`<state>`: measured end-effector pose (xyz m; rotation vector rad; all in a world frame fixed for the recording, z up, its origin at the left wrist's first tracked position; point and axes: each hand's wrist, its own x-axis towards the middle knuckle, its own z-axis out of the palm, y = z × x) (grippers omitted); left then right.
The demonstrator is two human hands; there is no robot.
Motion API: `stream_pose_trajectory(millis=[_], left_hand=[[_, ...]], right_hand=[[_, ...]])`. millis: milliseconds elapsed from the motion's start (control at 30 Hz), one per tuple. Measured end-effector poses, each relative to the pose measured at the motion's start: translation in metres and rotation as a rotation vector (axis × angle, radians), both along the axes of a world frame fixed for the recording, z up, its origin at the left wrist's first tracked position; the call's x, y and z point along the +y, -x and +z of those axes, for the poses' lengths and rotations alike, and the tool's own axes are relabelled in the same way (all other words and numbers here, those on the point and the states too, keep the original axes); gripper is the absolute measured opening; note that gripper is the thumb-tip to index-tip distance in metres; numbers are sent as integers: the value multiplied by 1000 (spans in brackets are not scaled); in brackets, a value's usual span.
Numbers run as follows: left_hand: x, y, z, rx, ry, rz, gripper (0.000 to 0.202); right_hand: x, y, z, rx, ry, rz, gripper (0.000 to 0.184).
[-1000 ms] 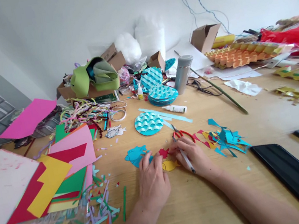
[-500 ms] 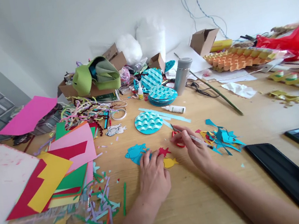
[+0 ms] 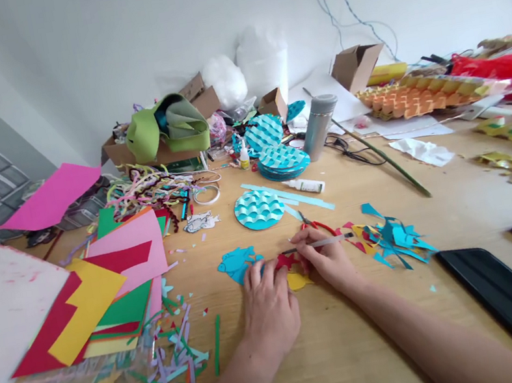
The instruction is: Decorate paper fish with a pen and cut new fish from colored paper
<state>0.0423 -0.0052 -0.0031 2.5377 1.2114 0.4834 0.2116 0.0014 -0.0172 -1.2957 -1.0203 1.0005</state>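
**Paper fish cut-outs, in hand**

Left hand (image 3: 267, 308): fingers flat, spread over blue fish (image 3: 235, 264) and red fish (image 3: 286, 260) on worktop (image 3: 343, 348). Right hand (image 3: 323, 257): fingers closed round grey pen (image 3: 324, 243), lying level. Yellow fish (image 3: 298, 280) between both hands. Scissors (image 3: 316, 226) just behind.

scissors (image 3: 318, 227) behind right hand (image 3: 326, 259), paper stack (image 3: 105, 290) far left

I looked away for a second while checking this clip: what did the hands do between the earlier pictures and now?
The right hand swung its pen from pointing down toward the person to lying level, tip toward the red cut-out, after a brief reach toward the scissors. The left hand stayed flat on the blue fish; the yellow fish stayed put.
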Motion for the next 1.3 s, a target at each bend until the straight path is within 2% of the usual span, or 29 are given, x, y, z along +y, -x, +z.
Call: stream_pose_trajectory(millis=[133,300,633,1033,1300], left_hand=[[0,0,-1,-7,-2,5,41],[1,0,-4,-7,-26,11,43],[1,-1,-2,7,-17,-7,42],[1,-1,-2,14,-37,-7,40],[1,-1,0,12,-9,-18,43]], right_hand=[[-1,-1,-3,-113,-37,-22,21],[-1,-2,-1,-170,-7,-54,26],[-3,0,5,-44,57,-48,24],[0,-3,2,-106,48,-25,17],[0,-3,2,-56,78,-40,17]])
